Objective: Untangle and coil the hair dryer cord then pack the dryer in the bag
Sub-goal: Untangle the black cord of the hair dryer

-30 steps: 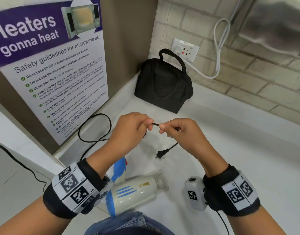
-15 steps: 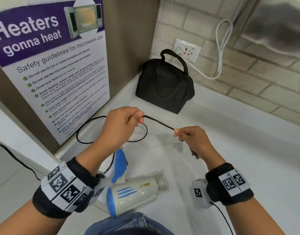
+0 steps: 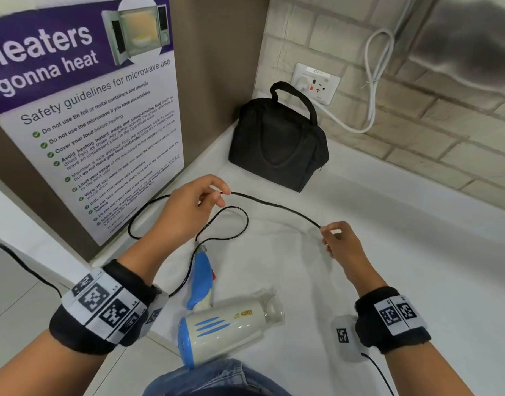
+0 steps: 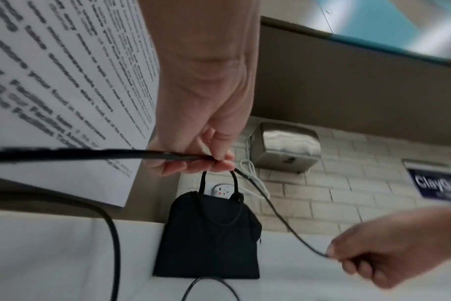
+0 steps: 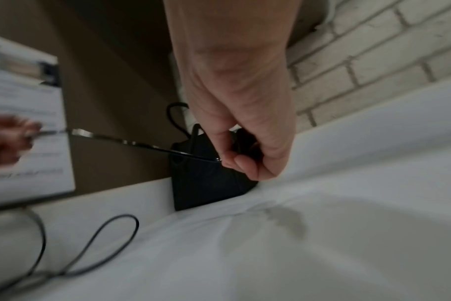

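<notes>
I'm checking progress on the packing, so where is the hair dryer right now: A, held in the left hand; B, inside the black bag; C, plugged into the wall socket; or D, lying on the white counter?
D: the hair dryer lies on the counter, apart from the bag.

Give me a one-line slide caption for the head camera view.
Both hands, left hand and right hand, pinch the black hair dryer cord stretched between them above the hair dryer, black bag behind.
</notes>
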